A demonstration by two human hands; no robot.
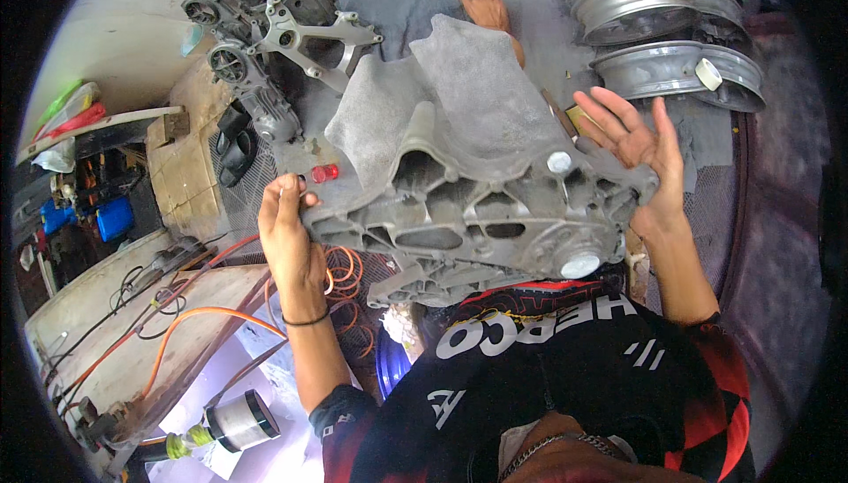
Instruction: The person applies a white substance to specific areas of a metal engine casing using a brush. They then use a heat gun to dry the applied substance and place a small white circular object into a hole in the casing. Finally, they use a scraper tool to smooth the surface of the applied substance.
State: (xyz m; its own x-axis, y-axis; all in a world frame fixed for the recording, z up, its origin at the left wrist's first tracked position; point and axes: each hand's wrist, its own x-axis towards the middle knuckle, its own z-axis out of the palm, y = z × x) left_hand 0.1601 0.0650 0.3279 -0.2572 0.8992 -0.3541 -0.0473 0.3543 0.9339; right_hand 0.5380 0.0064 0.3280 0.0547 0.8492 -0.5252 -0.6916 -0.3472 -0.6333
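A large grey metal engine casing [477, 209], ribbed and full of hollows, spans the space in front of my chest. My left hand [287, 236] closes on its left end, fingertips pinched at the edge. At the right end, my right hand [649, 147] has its palm turned up and fingers spread; the casing's corner lies against or just before the palm, and I cannot tell whether it bears weight. Two round pale discs [580, 263] show on the casing's right part. A second grey ribbed metal piece [433, 282] appears beneath it.
Grey speckled cloth [486, 86] lies beyond the casing, near a bare foot [486, 8]. Engine parts [265, 59] stand far left, wheel rims [636, 11] far right. A small red object [325, 173], black sandals [234, 143], an orange hose [208, 311] and a spray gun [238, 421] are leftward.
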